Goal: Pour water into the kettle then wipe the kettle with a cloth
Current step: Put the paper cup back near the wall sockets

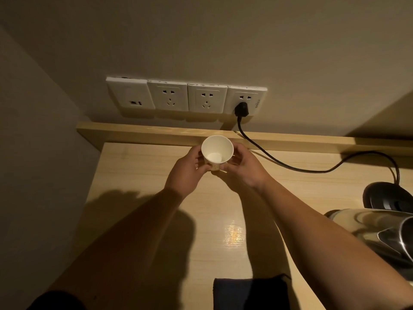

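A white paper cup (217,149) is held near the back of the wooden table (138,175), its mouth facing me. My left hand (187,170) grips its left side and my right hand (242,168) grips its right side and base. Whether it holds water I cannot tell. The steel kettle (380,231) stands at the right edge, partly cut off, with its black base (386,198) just behind it. A dark folded cloth (248,294) lies at the table's near edge, between my forearms.
A row of white wall sockets (185,98) sits above a raised wooden ledge (156,133). A black plug (241,109) in the rightmost socket feeds a cord (290,167) running across the table to the kettle base. A wall bounds the left side.
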A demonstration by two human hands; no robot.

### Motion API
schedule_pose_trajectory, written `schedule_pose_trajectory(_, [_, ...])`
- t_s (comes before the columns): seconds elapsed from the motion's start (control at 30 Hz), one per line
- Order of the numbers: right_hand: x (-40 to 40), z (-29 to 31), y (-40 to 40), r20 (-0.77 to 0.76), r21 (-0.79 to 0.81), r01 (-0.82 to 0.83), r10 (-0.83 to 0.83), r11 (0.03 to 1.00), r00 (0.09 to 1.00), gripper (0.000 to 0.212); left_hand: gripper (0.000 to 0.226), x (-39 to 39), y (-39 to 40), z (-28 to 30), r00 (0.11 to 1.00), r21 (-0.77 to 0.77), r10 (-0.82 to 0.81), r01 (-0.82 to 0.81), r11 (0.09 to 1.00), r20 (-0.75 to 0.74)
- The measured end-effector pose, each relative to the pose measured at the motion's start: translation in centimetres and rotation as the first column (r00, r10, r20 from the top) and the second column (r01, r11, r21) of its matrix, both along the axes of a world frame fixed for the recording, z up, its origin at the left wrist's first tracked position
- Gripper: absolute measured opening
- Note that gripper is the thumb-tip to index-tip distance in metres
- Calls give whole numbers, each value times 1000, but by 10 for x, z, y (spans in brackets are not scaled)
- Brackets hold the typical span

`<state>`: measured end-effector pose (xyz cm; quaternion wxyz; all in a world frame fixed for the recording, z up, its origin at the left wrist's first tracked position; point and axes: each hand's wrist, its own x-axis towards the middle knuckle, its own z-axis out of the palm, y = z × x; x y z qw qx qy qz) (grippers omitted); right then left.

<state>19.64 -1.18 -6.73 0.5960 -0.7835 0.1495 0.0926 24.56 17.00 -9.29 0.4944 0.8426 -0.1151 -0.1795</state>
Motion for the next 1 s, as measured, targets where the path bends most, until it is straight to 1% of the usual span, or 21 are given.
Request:
schedule_pose_trajectory(0.17, [2, -5, -2, 44, -3, -11, 11, 1000, 999, 72, 60, 4, -3, -4, 999, -1, -6, 6, 1000, 48])
schedule_pose_trajectory(0.43, [1, -3, 2, 48, 2, 12, -12, 1000, 999, 73, 59, 5, -3, -4, 995, 52, -7, 2, 999, 103])
schedule_pose_trajectory(0.57, [0, -3, 2, 21, -51, 25, -24, 998, 999, 73, 63, 5, -1, -2, 988, 139, -34, 13, 990, 153])
schedule_pose_trajectory(0.67, [-1, 0, 0, -3, -97, 30, -30, 995, 1000, 76, 67, 4, 5, 1, 986, 174, -20, -9, 985, 166])
schedule_pose_trajectory(0.77, [-7, 2, -2, -13, -234, 34, -38, 972, 999, 74, 68, -2, 12, 5, 980, 262, -28, -25, 965, 196])
schedule_pose_trajectory(0.87, [-19, 5, -3, -7, -419, 33, -40, 908, 999, 63, 65, -11, 20, 10, 974, 372, -61, -25, 928, 218])
schedule_pose_trajectory(0.93, [-33, 7, -3, -11, -532, -12, 7, 847, 1000, 58, 63, -21, 25, 14, 961, 449, -120, -5, 893, 250])
schedule_pose_trajectory(1.0, [-50, 10, -3, -8, -624, -58, 68, 779, 998, 55, 61, -33, 31, 18, 920, 531, -219, 13, 847, 326])
